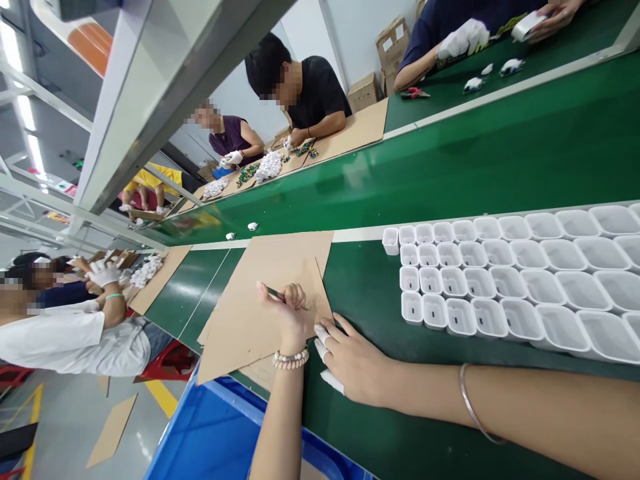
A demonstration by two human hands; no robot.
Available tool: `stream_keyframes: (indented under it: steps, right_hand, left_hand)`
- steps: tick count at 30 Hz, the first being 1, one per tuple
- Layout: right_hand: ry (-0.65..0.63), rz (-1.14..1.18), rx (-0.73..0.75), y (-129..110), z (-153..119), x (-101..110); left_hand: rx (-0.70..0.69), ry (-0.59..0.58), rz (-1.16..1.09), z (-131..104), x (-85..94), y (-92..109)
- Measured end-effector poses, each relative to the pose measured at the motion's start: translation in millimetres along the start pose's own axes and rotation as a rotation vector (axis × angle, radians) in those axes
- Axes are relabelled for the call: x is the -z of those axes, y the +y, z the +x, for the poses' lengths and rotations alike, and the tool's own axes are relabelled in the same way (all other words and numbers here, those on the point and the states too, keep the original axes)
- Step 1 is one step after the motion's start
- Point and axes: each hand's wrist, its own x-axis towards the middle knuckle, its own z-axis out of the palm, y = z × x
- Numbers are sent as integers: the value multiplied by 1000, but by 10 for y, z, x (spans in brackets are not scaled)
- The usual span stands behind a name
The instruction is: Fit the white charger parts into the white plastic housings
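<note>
My left hand [287, 310], with a bead bracelet on the wrist, is over a sheet of cardboard [240, 307]. Its fingers are curled around a thin dark stick-like tool [275, 293], whose kind I cannot make out. Beside it, my right hand [355, 363] rests on the green bench with its fingers spread and stretched out. White finger cots cover several of its fingertips, which reach the cardboard's right edge. Rows of white plastic cups [475, 287] stand to the right. Small dark pieces show inside some of the nearer ones.
A blue bin [210, 420] stands below the bench edge. Beyond the cups runs a green conveyor belt [440, 160] with two small white parts at its left. Co-workers sit across it and at left among piles of white parts [269, 167]. Red-handled pliers [415, 93] lie opposite.
</note>
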Motion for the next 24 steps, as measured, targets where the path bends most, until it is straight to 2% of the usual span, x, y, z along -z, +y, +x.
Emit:
stream_keyframes:
  steps: [7,19,24]
  right_hand:
    - [-16,-31,22,17,10,17]
    - [-67,-38,27,7,27,32]
    - [-100,-15,18,4,29,17]
  left_hand:
    - [-76,4,-11,0,26,96]
    - [-78,-34,75,6,-7,-5]
    - [-84,-55,142,-22,-71,-145]
